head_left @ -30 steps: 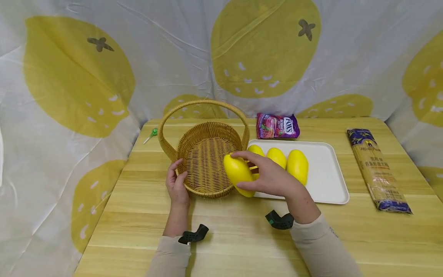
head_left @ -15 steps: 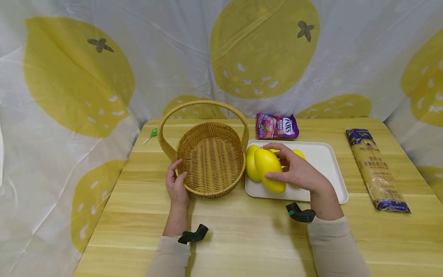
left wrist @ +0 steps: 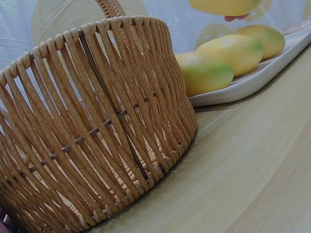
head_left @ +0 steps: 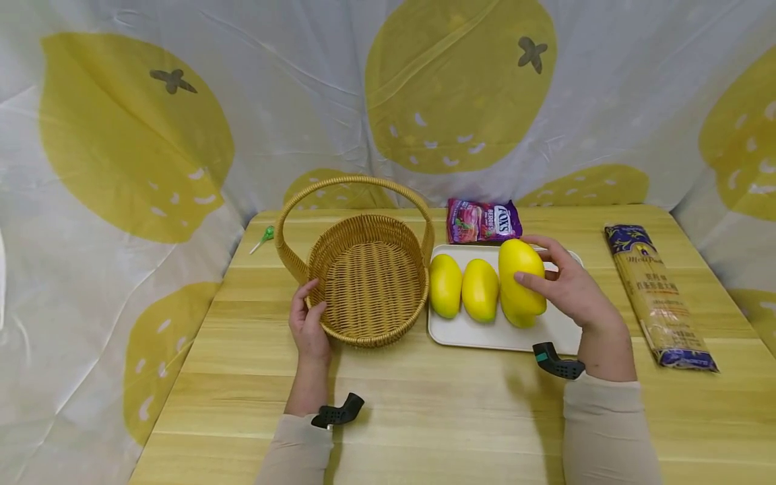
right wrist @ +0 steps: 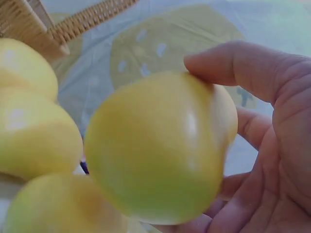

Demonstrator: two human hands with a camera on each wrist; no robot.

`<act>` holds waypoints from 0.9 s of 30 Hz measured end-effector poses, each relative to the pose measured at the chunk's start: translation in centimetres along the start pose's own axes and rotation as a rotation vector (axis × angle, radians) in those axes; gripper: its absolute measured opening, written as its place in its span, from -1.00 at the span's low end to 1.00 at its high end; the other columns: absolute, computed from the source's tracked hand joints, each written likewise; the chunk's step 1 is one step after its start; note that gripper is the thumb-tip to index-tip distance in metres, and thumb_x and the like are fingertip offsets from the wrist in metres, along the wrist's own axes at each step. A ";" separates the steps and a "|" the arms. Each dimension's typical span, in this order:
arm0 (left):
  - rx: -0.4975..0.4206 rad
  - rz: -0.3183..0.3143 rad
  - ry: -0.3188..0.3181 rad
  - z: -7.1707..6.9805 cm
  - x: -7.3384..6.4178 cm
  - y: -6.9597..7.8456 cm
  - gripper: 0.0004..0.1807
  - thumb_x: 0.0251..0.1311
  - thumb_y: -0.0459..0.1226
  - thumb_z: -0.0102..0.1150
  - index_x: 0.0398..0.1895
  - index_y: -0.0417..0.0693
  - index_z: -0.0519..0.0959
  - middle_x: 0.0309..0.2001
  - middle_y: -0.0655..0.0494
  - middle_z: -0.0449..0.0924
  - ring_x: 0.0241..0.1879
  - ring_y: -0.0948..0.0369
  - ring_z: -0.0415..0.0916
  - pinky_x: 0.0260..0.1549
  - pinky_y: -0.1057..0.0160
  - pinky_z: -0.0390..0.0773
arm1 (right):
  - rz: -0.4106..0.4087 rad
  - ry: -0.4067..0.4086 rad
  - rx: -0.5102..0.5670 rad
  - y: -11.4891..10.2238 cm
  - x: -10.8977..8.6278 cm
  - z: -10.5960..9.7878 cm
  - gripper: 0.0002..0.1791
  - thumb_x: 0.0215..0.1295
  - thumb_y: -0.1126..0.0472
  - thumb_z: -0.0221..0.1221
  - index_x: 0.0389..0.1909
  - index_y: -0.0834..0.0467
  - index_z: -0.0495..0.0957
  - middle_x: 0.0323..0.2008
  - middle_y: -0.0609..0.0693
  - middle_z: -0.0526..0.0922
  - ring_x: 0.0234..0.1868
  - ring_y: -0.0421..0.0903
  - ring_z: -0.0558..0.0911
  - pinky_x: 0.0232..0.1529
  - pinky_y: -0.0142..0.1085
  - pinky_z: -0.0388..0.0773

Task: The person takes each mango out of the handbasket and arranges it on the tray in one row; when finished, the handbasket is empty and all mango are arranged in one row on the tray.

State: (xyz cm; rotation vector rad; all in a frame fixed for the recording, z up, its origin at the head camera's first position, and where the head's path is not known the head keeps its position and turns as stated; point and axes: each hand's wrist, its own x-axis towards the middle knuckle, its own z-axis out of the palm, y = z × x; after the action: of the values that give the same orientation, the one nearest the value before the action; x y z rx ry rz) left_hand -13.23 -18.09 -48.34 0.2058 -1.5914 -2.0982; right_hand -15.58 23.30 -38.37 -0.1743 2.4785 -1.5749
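My right hand [head_left: 572, 286] grips a yellow mango [head_left: 520, 266], thumb on the near side and fingers behind it. In the left wrist view this mango [left wrist: 223, 6] hangs above the others. Below it, a third mango [head_left: 519, 319] on the white tray [head_left: 560, 330] is mostly covered in the head view. Two more mangoes, a left one [head_left: 445, 286] and a middle one [head_left: 480, 291], lie side by side on the tray. My left hand [head_left: 312, 330] holds the near left rim of a wicker basket [head_left: 372, 286], whose tall handle stands up; nothing lies inside.
Behind the tray lies a purple candy bag [head_left: 483, 221]. A long pack of spaghetti [head_left: 661, 296] is at the right of the wooden table [head_left: 424, 417]. A green lollipop [head_left: 268, 234] sits left of the basket. Lemon-print cloth [head_left: 327, 101] hangs around the table.
My right hand has carried the mango from beside the basket's right rim rightward, over the tray to above the third mango. My left hand and the basket have stayed in place.
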 end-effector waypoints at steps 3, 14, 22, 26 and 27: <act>-0.005 -0.005 -0.001 0.0 0.0 0.0 -0.53 0.19 -0.53 -0.10 0.17 -0.26 0.55 0.39 -0.11 0.36 0.37 0.19 0.28 0.28 0.29 0.38 | 0.014 0.052 0.000 0.9 -0.1 -0.9 -0.25 0.49 0.08 0.15 0.60 -0.16 0.07 0.38 0.37 0.24 0.08 0.16 0.54 -0.14 -0.38 0.62; -0.005 -0.017 -0.011 0.1 -0.1 0.1 -0.53 0.22 -0.51 -0.13 0.17 -0.20 0.55 0.41 -0.09 0.33 0.37 0.19 0.28 0.24 0.31 0.42 | 0.093 0.208 -0.031 3.6 -0.1 -2.7 -0.26 0.54 -0.13 -0.01 0.62 -0.03 0.01 0.32 0.45 0.28 -0.05 0.03 0.48 -0.23 -0.38 0.54; -0.001 -0.016 -0.007 0.1 -0.1 0.1 -0.53 0.21 -0.51 -0.13 0.18 -0.23 0.54 0.40 -0.07 0.34 0.38 0.18 0.26 0.24 0.31 0.40 | 0.219 0.198 -0.027 4.8 -0.4 -3.6 -0.05 0.34 -0.25 0.23 0.63 -0.15 -0.01 0.45 0.46 0.16 0.24 0.31 0.37 -0.01 -0.16 0.45; -0.013 -0.014 -0.002 0.1 -0.1 0.1 -0.53 0.20 -0.52 -0.13 0.17 -0.22 0.55 0.37 -0.05 0.36 0.37 0.14 0.28 0.22 0.31 0.43 | 0.283 0.168 -0.088 5.5 -0.6 -4.1 -0.01 0.33 -0.33 0.18 0.63 -0.04 -0.03 0.41 0.48 0.23 0.21 0.33 0.39 0.05 -0.09 0.44; -0.017 -0.011 -0.002 0.2 -0.1 0.2 -0.53 0.20 -0.52 -0.13 0.16 -0.22 0.55 0.37 -0.05 0.37 0.36 0.14 0.29 0.21 0.31 0.44 | 0.296 0.155 -0.104 5.7 -0.7 -4.2 0.00 0.34 -0.34 0.16 0.62 -0.01 -0.03 0.40 0.48 0.23 0.20 0.33 0.40 0.04 -0.09 0.44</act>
State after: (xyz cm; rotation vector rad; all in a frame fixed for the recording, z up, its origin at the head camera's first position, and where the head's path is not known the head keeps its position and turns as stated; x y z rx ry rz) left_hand -13.17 -17.92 -48.15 0.2079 -1.5758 -2.1206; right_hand -15.86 29.55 -41.70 0.2973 2.5565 -1.3851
